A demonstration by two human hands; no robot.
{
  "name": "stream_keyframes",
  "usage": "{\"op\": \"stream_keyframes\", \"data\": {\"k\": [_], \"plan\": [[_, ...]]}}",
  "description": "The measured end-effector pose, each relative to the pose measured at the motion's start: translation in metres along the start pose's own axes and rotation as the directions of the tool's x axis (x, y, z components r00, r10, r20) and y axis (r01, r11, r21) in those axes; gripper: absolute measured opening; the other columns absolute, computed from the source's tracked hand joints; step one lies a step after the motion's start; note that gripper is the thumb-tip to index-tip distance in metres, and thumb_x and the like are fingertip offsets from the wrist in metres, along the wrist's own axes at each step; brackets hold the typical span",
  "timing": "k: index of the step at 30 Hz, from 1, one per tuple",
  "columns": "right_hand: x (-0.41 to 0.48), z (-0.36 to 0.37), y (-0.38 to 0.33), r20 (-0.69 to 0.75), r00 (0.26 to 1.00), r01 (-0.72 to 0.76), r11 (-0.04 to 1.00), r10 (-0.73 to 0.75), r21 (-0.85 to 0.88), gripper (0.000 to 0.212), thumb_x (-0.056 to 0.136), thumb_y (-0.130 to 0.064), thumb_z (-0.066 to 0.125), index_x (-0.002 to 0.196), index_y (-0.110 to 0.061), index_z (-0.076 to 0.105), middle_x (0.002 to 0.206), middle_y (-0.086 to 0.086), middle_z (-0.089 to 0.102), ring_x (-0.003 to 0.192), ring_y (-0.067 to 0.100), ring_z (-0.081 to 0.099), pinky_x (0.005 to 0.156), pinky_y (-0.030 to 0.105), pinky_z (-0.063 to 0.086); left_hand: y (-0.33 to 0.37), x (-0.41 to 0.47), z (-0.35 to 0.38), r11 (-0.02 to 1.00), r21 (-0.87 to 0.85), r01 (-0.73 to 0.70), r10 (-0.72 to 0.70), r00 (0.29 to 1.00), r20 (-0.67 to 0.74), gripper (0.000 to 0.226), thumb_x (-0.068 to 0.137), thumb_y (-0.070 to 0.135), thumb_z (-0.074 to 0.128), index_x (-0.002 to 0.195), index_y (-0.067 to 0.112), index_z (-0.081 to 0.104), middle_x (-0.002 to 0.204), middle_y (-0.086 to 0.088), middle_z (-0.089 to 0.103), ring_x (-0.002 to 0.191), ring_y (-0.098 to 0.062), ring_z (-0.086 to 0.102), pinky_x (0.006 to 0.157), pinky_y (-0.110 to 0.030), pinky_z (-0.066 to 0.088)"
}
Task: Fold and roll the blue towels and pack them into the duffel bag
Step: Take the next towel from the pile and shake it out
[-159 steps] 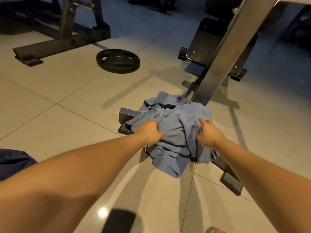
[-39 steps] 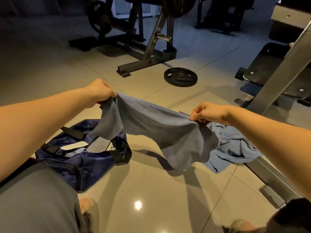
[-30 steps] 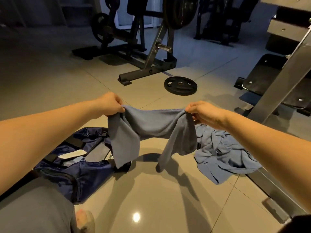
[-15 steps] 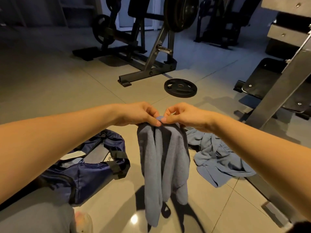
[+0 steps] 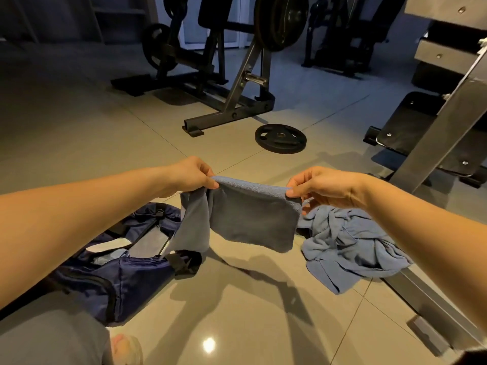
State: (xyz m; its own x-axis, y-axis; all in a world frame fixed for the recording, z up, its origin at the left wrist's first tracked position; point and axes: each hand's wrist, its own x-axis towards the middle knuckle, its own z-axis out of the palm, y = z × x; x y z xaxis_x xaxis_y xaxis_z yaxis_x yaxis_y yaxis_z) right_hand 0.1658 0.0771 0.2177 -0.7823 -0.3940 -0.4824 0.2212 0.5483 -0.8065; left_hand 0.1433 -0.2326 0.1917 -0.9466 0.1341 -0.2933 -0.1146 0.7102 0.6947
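both hands, left hand (image 5: 193,173) and right hand (image 5: 322,184), pinching towel (image 5: 250,217) top edge; loose left flap may unfold if a pinch slips

No readable text shows on the duffel bag (image 5: 131,280) or elsewhere.

The left forearm (image 5: 79,219) and the hanging towel (image 5: 250,219) hide part of the open duffel bag (image 5: 118,280).
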Motion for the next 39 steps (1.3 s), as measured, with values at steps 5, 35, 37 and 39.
{"op": "stream_keyframes", "data": {"k": [5,35,37,39], "plan": [[0.001,0.005,-0.018,-0.114,0.990,0.089,0.993,-0.081,0.071,0.014,0.091,-0.019,0.071,0.085,-0.006,0.071,0.075,0.010,0.065,0.064,0.015,0.059,0.059,0.027,0.053,0.006,0.002,0.001,0.990,-0.142,0.018,-0.038,0.989,-0.140,0.006,0.094,0.014,0.071,0.098,0.010,0.069,0.095,-0.010,0.065,0.087,-0.022,0.059,0.070,-0.030,0.049],[0.004,0.044,-0.052,-0.185,0.913,0.316,0.917,-0.364,-0.245,0.009,0.093,-0.018,0.069,0.088,-0.012,0.074,0.083,0.004,0.069,0.073,0.013,0.063,0.056,0.026,0.056,0.066,-0.038,0.012,0.883,-0.456,-0.112,0.104,0.994,-0.042,0.019,0.083,-0.001,0.077,0.101,0.000,0.070,0.086,-0.012,0.073,0.075,-0.021,0.072,0.063,-0.026,0.059],[0.005,0.045,-0.053,-0.220,0.891,0.335,0.902,-0.397,-0.273,0.011,0.091,-0.019,0.072,0.091,-0.008,0.074,0.084,0.007,0.071,0.072,0.013,0.064,0.055,0.027,0.057,0.067,-0.039,0.012,0.889,-0.437,-0.138,0.136,0.990,-0.036,0.018,0.085,-0.001,0.075,0.103,0.000,0.070,0.090,-0.013,0.073,0.080,-0.021,0.072,0.067,-0.027,0.059],[0.006,0.045,-0.053,-0.250,0.870,0.349,0.889,-0.425,-0.296,0.014,0.090,-0.018,0.073,0.091,-0.005,0.074,0.081,0.009,0.073,0.069,0.014,0.066,0.055,0.028,0.058,0.067,-0.040,0.012,0.894,-0.419,-0.162,0.163,0.986,-0.035,0.017,0.087,-0.002,0.073,0.103,0.000,0.069,0.095,-0.015,0.074,0.082,-0.021,0.073,0.069,-0.027,0.059]]}}
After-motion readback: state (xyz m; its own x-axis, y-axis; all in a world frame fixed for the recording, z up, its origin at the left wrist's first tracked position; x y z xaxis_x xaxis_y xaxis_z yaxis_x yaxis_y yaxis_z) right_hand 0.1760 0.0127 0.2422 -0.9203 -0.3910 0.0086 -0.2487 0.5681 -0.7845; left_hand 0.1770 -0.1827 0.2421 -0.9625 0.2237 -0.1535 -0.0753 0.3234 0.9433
